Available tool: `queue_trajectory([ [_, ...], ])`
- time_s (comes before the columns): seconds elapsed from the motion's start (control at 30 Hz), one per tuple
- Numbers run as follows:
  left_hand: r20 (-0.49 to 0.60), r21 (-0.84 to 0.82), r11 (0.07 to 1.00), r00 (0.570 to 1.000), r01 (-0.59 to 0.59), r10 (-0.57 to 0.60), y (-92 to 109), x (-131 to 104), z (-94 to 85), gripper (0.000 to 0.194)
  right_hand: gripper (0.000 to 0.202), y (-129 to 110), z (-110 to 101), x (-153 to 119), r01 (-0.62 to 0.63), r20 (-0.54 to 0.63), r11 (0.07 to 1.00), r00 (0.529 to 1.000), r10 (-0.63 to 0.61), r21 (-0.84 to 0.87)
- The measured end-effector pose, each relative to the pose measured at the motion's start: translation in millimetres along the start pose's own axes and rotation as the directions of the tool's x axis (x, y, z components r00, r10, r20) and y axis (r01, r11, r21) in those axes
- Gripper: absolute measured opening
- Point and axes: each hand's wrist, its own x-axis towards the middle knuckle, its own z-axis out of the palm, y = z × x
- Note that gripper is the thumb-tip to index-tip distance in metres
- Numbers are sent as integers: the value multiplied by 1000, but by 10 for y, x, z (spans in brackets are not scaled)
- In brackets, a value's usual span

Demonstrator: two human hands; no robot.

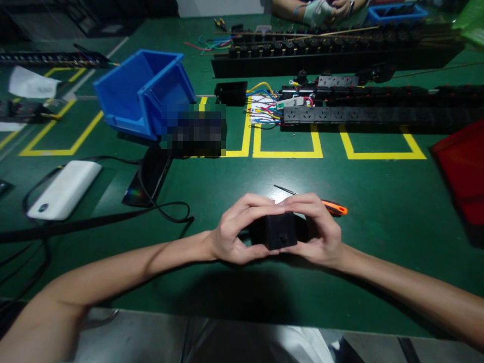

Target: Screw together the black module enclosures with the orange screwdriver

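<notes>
Between my two hands, low over the green table, is a small black box-shaped part with a small hole in the face toward me. My left hand grips its left side, thumb below and fingers on top. From the right, my right hand pinches the same part in the same way, and the fingertips of both hands meet at its upper edge. Just behind my right hand lies a screwdriver with an orange and black handle; its thin shaft points left and is partly hidden by my fingers.
A blue bin stands at the back left. Near it lie a white power bank, a dark phone and black cables. Black socket strips with coloured wires lie across the back. A red bin is at right. A co-worker's hands show at top.
</notes>
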Motion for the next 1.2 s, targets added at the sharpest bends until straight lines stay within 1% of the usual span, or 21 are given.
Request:
queue_trajectory([
  [0.13, -52, -4, 999, 998, 40, -40, 9, -16, 21, 68, 57, 11, 5, 8, -38, 7, 999, 999, 38, -1],
  [0.2, -102, -42, 994, 989, 103, -107, 10, -18, 38, 62, 60, 25, 13, 6, -74, 29, 997, 997, 74, -3],
  [0.23, -130, -76, 985, 978, 154, -163, 13, -16, 49, 59, 61, 33, 21, 3, -103, 39, 995, 994, 103, -6],
  [0.3, -181, -168, 947, 935, 275, -304, 21, -4, 70, 54, 62, 50, 43, -2, -188, 50, 982, 981, 188, 2],
  [0.37, -212, -266, 886, 873, 380, -438, 27, 14, 87, 50, 61, 63, 69, -2, -295, 67, 955, 954, 292, 39],
  [0.43, -215, -343, 834, 828, 433, -518, 21, 30, 92, 49, 56, 66, 90, 6, -381, 88, 920, 923, 374, 88],
  [0.47, -204, -374, 814, 817, 444, -539, 12, 34, 91, 49, 54, 64, 96, 12, -407, 93, 907, 912, 399, 107],
  [0.6, -101, -440, 745, 797, 501, -596, -52, 17, 75, 58, 47, 51, 97, 31, -463, 35, 875, 886, 463, 144],
  [0.67, -50, -460, 702, 774, 543, -631, -83, 1, 71, 62, 46, 55, 94, 29, -493, 14, 855, 867, 497, 164],
  [0.77, 4, -486, 645, 740, 589, -673, -103, -5, 68, 59, 45, 74, 91, 16, -515, 25, 837, 854, 520, 183],
  [0.93, 11, -518, 622, 731, 588, -682, -90, 32, 49, 54, 44, 87, 84, 0, -522, 60, 834, 852, 520, 181],
  [1.1, 17, -515, 608, 716, 605, -698, -98, 56, 44, 56, 42, 83, 82, -14, -528, 51, 826, 847, 530, 197],
  [1.17, 22, -549, 581, 706, 601, -708, -106, 66, 48, 53, 44, 90, 84, -19, -532, 47, 823, 844, 534, 198],
  [1.2, 30, -568, 558, 693, 605, -720, -111, 69, 50, 51, 44, 95, 85, -18, -533, 45, 824, 843, 536, 194],
])
